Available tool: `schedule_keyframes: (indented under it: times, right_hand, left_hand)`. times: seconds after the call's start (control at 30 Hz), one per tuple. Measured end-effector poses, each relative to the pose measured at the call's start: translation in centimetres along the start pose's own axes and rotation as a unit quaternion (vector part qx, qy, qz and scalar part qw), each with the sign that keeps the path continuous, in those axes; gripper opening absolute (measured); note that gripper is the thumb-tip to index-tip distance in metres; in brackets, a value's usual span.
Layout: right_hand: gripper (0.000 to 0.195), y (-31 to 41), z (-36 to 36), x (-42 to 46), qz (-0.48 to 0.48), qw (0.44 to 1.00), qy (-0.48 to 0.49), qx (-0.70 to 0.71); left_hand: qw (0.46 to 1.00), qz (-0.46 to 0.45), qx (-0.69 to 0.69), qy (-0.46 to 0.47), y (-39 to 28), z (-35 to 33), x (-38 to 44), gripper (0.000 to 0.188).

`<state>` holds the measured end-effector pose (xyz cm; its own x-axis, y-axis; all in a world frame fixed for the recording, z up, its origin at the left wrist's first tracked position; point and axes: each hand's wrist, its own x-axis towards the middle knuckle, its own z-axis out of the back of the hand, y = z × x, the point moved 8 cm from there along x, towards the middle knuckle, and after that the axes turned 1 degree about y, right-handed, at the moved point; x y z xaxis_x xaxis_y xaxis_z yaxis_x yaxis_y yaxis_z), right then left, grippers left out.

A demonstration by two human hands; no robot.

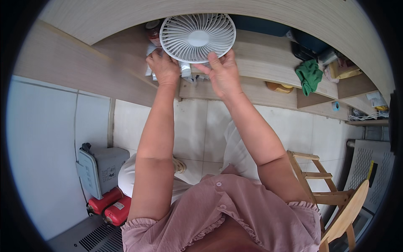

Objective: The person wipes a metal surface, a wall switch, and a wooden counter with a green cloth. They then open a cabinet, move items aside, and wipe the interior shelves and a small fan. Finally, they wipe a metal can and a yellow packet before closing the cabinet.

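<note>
A round white fan [198, 38] with a curved-rib grille stands tilted at the shelf in front of me. My right hand [225, 75] grips its lower right rim, thumb on the grille and other fingers beneath. At the fan's lower left rim is my left hand [163, 67], its fingers curled and partly hidden. It is among clear plastic packets [185, 70], and whether it holds a packet or the fan's edge does not show. A jar with a dark lid [153, 31] stands just left of the fan.
The wooden shelf [261, 50] holds a green cloth [309, 77] and dark bins [261, 24]; an amber container [279, 87] sits below. A wooden chair [346, 217] stands at right. A grey bin [110, 163] and red fire extinguishers [118, 211] are at left. The cabinet's upper edge overhangs the fan.
</note>
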<state>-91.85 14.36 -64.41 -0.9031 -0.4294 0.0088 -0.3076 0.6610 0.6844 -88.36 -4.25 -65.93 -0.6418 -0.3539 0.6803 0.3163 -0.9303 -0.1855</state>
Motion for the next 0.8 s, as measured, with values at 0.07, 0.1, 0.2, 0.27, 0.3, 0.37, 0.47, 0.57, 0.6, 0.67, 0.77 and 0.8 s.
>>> schedule_keyframes:
  times: [0.07, 0.1, 0.2, 0.27, 0.3, 0.37, 0.47, 0.57, 0.6, 0.67, 0.77, 0.8]
  right_hand:
    - [0.050, -0.5, 0.0, 0.1, 0.004, 1.000, -0.008, 0.008]
    - [0.050, -0.8, 0.0, 0.1, 0.006, 1.000, -0.012, 0.012]
    - [0.052, -1.4, 0.0, 0.3, 0.012, 1.000, -0.010, 0.020]
    - [0.054, -0.9, 0.2, 0.3, 0.001, 1.000, -0.005, -0.008]
    - [0.055, -0.6, 0.4, 0.1, -0.006, 1.000, -0.003, -0.023]
    - [0.061, 0.4, 1.1, -0.4, 0.001, 0.996, -0.008, -0.093]
    - [0.056, 2.5, 3.0, -0.8, 0.055, 0.974, -0.006, -0.219]
    - [0.044, 6.9, 6.1, -1.2, 0.137, 0.939, -0.039, -0.313]
    - [0.038, 9.2, 7.4, -1.3, 0.167, 0.923, -0.067, -0.341]
    - [0.033, 14.1, 10.8, -0.6, 0.260, 0.820, -0.114, -0.497]
    - [0.032, 20.6, 13.2, -0.5, 0.307, 0.633, -0.180, -0.687]
    - [0.033, 21.9, 14.4, -0.1, 0.289, 0.584, -0.200, -0.732]
  left_hand:
    - [0.999, 0.025, -0.024, 0.021, 0.3, -0.4, 0.0, 0.030]
    - [1.000, 0.012, -0.019, 0.007, 0.2, -0.3, 0.0, 0.029]
    - [0.999, -0.009, -0.017, -0.026, 0.3, 0.0, 0.2, 0.029]
    - [1.000, -0.014, -0.009, -0.009, 0.4, -0.3, 0.2, 0.029]
    - [1.000, -0.016, -0.005, -0.001, 0.3, -0.3, 0.2, 0.030]
    - [1.000, -0.013, -0.016, -0.001, -0.1, -0.4, 0.2, 0.031]
    - [1.000, -0.014, -0.023, 0.000, 0.1, -0.3, 0.4, 0.032]
    - [0.999, -0.049, -0.004, -0.001, 0.6, -0.5, 0.1, 0.031]
    - [0.998, -0.055, 0.001, 0.017, 0.5, -0.9, 0.2, 0.031]
    - [0.999, -0.042, -0.017, 0.010, 0.4, -0.9, 0.2, 0.030]
    - [0.999, -0.040, -0.020, 0.015, 0.8, -0.6, 0.3, 0.030]
    - [0.999, -0.041, -0.017, 0.025, 1.3, -0.7, 0.4, 0.030]
